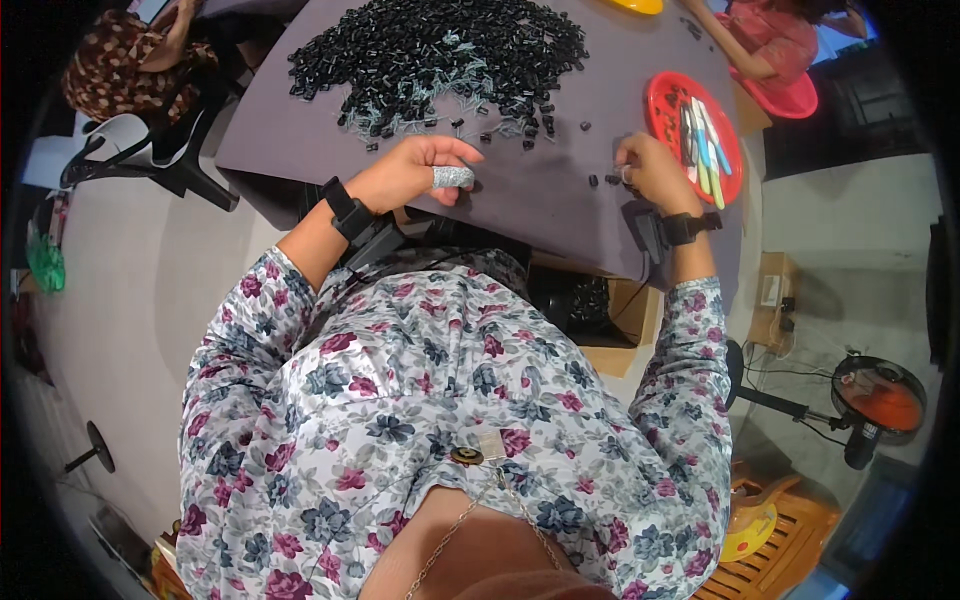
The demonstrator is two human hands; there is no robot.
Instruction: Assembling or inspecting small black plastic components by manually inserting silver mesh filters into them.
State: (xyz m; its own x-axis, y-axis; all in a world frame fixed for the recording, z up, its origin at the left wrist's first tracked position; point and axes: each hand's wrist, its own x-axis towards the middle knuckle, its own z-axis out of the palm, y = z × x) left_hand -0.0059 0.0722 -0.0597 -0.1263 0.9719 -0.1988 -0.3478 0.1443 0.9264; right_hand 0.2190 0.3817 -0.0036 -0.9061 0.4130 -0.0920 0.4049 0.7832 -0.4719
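Observation:
My left hand (425,172) is over the near edge of the table, with its fingers curled in and one finger wrapped in a silvery covering. Whether something small sits between its fingertips is hidden. To the right, my right hand (657,172) is bent down near the tabletop, a ring on one finger, its fingertips turned inward. A few small black plastic pieces (612,180) lie just beside those fingertips. Farther off spreads a large heap of small black pieces (440,50), with thin grey pins (455,85) scattered over its front.
A red round tray (655,95) with pens or slim tools (705,150) stands just beyond my right hand. People sit at the far left (140,70) and far right (780,45). An open cardboard box (610,360) is under the table; a fan (880,395) stands at right.

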